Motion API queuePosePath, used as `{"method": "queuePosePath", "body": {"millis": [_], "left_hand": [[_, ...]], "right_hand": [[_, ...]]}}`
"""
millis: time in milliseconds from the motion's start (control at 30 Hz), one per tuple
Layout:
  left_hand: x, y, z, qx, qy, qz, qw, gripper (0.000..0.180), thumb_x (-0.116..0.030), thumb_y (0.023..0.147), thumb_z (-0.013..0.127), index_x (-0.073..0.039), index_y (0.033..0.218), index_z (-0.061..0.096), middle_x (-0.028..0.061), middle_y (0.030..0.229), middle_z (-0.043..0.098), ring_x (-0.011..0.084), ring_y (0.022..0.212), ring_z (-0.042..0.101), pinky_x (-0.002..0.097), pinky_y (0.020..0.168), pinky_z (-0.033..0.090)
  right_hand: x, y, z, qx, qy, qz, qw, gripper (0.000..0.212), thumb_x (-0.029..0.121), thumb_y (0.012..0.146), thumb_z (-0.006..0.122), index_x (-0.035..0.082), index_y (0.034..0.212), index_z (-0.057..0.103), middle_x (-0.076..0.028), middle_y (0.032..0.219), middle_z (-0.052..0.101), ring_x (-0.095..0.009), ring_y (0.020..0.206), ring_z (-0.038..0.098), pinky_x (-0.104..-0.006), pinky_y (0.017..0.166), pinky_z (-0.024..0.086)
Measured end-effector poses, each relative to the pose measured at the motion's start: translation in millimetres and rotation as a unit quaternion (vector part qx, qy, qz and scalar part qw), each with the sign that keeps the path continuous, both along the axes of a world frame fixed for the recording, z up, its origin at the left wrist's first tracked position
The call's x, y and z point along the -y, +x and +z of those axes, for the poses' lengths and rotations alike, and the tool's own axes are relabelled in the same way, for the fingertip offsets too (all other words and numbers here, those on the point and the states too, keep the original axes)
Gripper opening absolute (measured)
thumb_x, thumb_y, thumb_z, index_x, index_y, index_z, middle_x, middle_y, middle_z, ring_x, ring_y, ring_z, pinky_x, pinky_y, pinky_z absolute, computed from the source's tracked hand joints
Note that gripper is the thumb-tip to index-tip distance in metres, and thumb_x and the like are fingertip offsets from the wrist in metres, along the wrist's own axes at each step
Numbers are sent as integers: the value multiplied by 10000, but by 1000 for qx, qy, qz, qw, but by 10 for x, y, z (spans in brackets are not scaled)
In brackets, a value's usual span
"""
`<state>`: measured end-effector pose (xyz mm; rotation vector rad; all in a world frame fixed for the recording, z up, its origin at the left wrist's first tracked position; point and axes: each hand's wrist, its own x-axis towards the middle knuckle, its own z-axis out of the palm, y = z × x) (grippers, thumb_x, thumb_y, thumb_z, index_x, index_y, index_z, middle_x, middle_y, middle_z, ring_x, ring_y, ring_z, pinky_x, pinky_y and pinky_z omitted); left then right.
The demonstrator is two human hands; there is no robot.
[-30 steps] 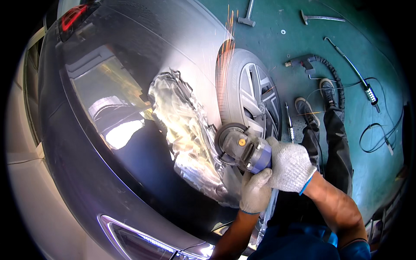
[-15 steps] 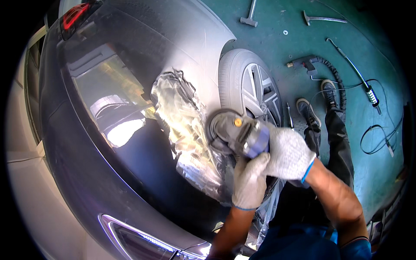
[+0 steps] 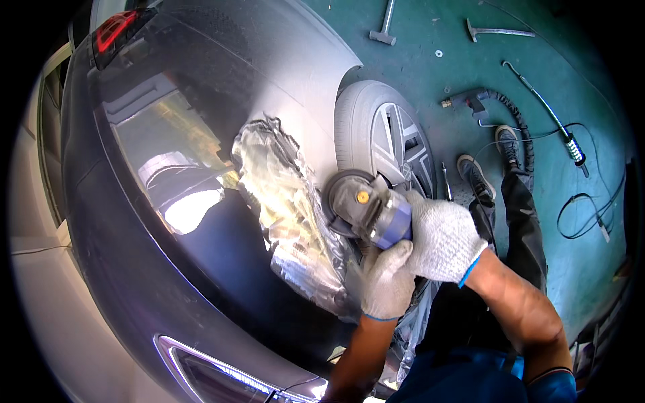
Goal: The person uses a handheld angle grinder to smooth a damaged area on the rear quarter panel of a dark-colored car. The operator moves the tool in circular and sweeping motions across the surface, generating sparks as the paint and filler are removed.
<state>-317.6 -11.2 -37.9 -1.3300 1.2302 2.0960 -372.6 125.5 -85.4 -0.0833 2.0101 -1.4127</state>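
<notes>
Both my hands, in pale knitted gloves, are closed around an angle grinder [image 3: 393, 225] with a blue body and dark head. My left hand [image 3: 390, 285] grips it from below, thumb up along the body. From the right, my right hand [image 3: 443, 238] wraps the rear of the body, its fingertips partly hidden. The grinder's round disc [image 3: 330, 201] is at the right edge of a shiny bare-metal patch [image 3: 282, 201] on the dark car's body panel [image 3: 228, 262]. Whether the disc touches the panel, I cannot tell. Ragged, scraped paint borders the patch.
A dusty wheel [image 3: 376, 127] stands right behind the grinder. On the green floor lie two hammers [image 3: 383, 37] [image 3: 500, 31], an air gun [image 3: 474, 101] with a coiled hose, a hooked rod [image 3: 544, 101] and a thin cable [image 3: 561, 215]. My shoes [image 3: 477, 176] are near the hose.
The view has shifted slightly. The grinder's head has tilted a little, so that more of its top and the disc's rim shows. Both hands keep their grip.
</notes>
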Motion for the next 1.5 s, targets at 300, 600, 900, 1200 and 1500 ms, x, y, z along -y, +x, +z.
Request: {"method": "queuePosePath", "body": {"millis": [300, 600, 900, 1200, 1500], "left_hand": [[66, -36, -39, -28, 44, 5, 999, 717, 21, 872, 634, -41, 1549, 406, 164, 1512, 500, 336, 1422, 481, 513, 1213, 369], [82, 46, -7, -38, 50, 19, 998, 775, 65, 842, 651, -61, 1562, 394, 170, 1527, 489, 345, 1431, 476, 534, 1200, 390], [80, 3, -58, -41, 58, 32, 997, 769, 50, 855, 643, -64, 1568, 379, 158, 1527, 486, 354, 1432, 473, 555, 1201, 384], [73, 93, -41, -30, 57, 22, 998, 772, 11, 889, 620, -37, 1596, 313, 187, 1540, 453, 350, 1451, 441, 542, 1222, 340], [-60, -156, -87, 2, 1, 4, 1000, 726, 30, 891, 583, -46, 1576, 354, 163, 1493, 496, 309, 1411, 474, 483, 1216, 354]], "right_hand": [[37, -8, 27, -35, 19, -19, 999, 622, 286, 671, 811, -10, 1172, 590, -255, 861, 698, -459, 798, 707, -491, 717, 588], [26, -16, 124, -57, 11, -32, 998, 595, 278, 676, 795, -9, 1155, 590, -253, 902, 692, -450, 826, 706, -483, 718, 584], [-12, -80, 135, -67, 26, -16, 997, 613, 291, 663, 803, -13, 1152, 591, -252, 885, 690, -453, 787, 703, -481, 699, 587], [-2, -39, 78, -25, 4, -11, 1000, 624, 275, 650, 814, -16, 1154, 589, -256, 878, 698, -457, 801, 707, -487, 714, 591], [-26, -141, -117, -2, 15, 29, 999, 596, 302, 644, 792, -56, 1068, 574, -272, 797, 686, -465, 801, 710, -519, 730, 585]]}}
